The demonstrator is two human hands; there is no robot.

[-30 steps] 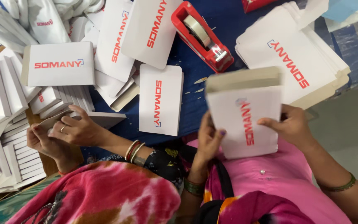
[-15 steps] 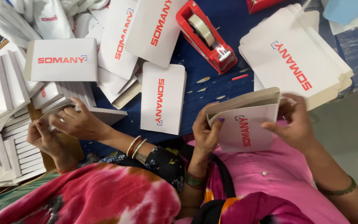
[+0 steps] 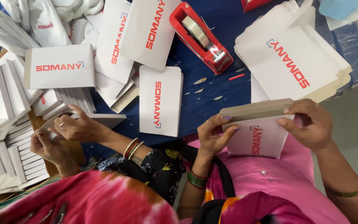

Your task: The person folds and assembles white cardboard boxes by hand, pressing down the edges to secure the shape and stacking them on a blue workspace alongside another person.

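Blue-covered table [image 3: 204, 89] carries, toward its far right corner, a stack of flat white cartons [image 3: 295, 58], a red tape dispenser [image 3: 201, 37] mid-table, and smaller tape scraps. At the near edge the white box [image 3: 257, 128] lies between both hands, long axis left to right, grey flap facing away. Left hand [image 3: 213, 135] pinches its left end, right hand [image 3: 309, 124] its right end, equally close; a co-worker's hands [image 3: 69, 128] grip another box at the near left.
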